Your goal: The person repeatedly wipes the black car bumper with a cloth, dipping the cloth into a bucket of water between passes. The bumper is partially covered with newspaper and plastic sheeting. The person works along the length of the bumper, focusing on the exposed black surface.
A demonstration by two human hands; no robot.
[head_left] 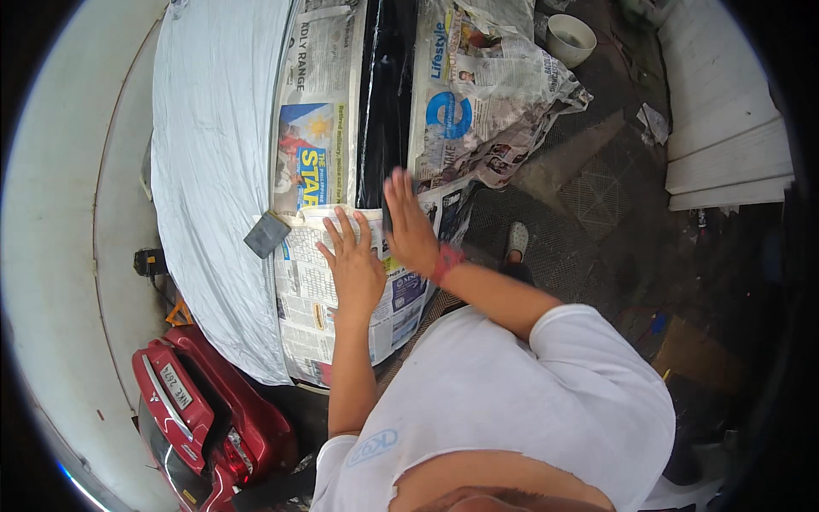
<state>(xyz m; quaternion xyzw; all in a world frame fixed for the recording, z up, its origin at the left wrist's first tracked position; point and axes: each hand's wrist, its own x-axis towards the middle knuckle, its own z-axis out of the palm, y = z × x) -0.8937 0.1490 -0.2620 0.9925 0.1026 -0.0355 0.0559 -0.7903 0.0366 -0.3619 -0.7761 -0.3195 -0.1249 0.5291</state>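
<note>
My left hand (352, 266) lies with fingers spread on the newspaper (311, 294) that covers the rounded panel in front of me. Close to its right, my right hand (410, 224), with a red band at the wrist, is stretched out at the near end of a glossy black strip (386, 111). Its fingers are straight, and I see nothing in them. Newspaper borders the strip on both sides. Left of my left hand, a dark grey block (267, 234) rests where the newspaper meets a silvery-white cover sheet (217, 154).
Red car body parts (205, 410) stand at the lower left. A whitish bucket (570, 40) sits on the dark patterned floor (589, 192) at the upper right. A shoe (517, 239) shows beside my right forearm. White panels (721, 111) line the right side.
</note>
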